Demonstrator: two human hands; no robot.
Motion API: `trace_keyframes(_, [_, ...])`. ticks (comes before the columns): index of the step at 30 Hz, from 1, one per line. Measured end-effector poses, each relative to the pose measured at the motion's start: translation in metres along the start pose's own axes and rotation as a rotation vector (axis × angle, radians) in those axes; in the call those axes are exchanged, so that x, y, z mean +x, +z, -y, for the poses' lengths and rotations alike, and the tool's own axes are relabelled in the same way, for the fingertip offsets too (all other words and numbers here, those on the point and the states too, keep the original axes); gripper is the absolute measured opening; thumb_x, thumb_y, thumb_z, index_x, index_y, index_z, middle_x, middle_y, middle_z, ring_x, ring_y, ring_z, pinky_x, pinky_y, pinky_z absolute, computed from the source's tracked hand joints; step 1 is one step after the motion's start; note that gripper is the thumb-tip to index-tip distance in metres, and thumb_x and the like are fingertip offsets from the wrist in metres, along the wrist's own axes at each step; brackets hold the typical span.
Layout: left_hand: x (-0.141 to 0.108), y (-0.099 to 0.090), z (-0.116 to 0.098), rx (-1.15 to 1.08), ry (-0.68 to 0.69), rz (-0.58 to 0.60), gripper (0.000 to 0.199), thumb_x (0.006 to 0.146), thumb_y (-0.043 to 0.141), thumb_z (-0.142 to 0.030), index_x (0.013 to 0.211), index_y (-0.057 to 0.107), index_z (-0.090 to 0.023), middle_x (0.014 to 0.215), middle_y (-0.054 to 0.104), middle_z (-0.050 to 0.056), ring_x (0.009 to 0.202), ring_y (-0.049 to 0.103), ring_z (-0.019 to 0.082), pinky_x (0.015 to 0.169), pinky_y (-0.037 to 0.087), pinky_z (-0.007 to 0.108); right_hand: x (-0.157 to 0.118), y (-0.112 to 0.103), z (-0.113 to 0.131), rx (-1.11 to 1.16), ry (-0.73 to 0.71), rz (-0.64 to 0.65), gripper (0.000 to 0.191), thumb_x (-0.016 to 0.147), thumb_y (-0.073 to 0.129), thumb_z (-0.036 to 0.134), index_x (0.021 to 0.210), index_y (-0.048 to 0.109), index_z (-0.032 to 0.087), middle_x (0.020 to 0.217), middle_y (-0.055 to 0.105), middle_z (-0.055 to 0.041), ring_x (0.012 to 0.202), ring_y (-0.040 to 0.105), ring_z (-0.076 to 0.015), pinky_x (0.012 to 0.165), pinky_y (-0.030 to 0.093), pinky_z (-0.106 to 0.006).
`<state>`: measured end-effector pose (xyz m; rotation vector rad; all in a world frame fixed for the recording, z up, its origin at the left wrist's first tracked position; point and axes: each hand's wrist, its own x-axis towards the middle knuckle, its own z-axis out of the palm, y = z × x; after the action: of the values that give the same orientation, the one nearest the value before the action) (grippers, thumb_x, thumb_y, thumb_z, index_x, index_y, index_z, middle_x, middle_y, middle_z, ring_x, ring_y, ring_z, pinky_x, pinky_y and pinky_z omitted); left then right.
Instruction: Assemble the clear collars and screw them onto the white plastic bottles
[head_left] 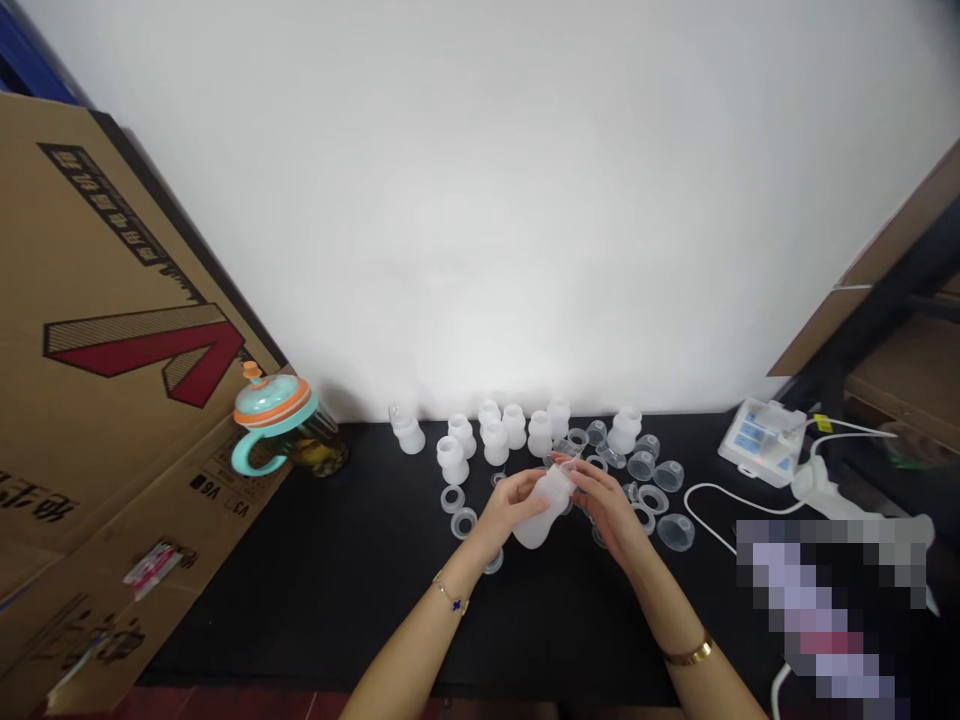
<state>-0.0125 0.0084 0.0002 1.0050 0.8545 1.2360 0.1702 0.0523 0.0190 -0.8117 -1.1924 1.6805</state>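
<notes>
A translucent white bottle (541, 508) is tilted between my hands, its neck pointing up and to the right. My left hand (510, 510) is wrapped around the bottle's body. At the neck, the fingers of my right hand (604, 495) are closed on a clear part that sits on or against the opening. Several open white bottles (453, 462) stand upright behind my hands, near the wall. One bottle (407, 430) at the far left has a clear top. Rings (463, 522) lie left of my hands. Clear domed caps (676, 532) and more rings (653, 499) are scattered on the right.
A teal-lidded jug (289, 425) with dark contents stands at the left beside a large cardboard box (97, 400). On the right are a white power strip (761, 440), cables (739, 490) and a white device (840, 500). A white wall borders the black table (315, 600).
</notes>
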Motion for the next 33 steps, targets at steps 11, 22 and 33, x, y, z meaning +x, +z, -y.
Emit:
trace_keyframes(11, [-0.0005,0.0023,-0.0018,0.041,0.035,-0.033,0.058,0.067,0.091,-0.039,0.116,0.071,-0.016,0.121,0.074,0.013,0.115,0.067,0.034,0.101,0.050,0.046,0.0019,-0.0019,-0.0030,0.004,-0.008,-0.038,0.038,0.074,0.083,0.051,0.099,0.082,0.022,0.114,0.075,-0.0094,0.098,0.067,-0.0298,0.078,0.053,-0.037])
trace_keyframes(22, [-0.0034,0.0042,-0.0088,0.042,0.013,0.025,0.056,0.068,0.090,-0.038,0.117,0.072,-0.017,0.119,0.075,0.012,0.113,0.068,0.033,0.100,0.050,0.044,-0.0014,-0.0005,-0.0035,-0.063,-0.063,0.029,0.038,0.073,0.084,0.050,0.102,0.077,0.026,0.108,0.075,-0.0072,0.097,0.067,-0.0281,0.079,0.053,-0.036])
trace_keyframes(33, [-0.0029,0.0054,-0.0090,0.030,0.032,0.008,0.058,0.068,0.091,-0.036,0.119,0.072,-0.018,0.123,0.074,0.013,0.118,0.067,0.033,0.104,0.049,0.046,0.0002,-0.0001,-0.0048,-0.078,-0.076,-0.014,0.045,0.067,0.089,0.050,0.103,0.078,0.026,0.111,0.077,-0.0094,0.112,0.067,-0.0342,0.092,0.053,-0.044])
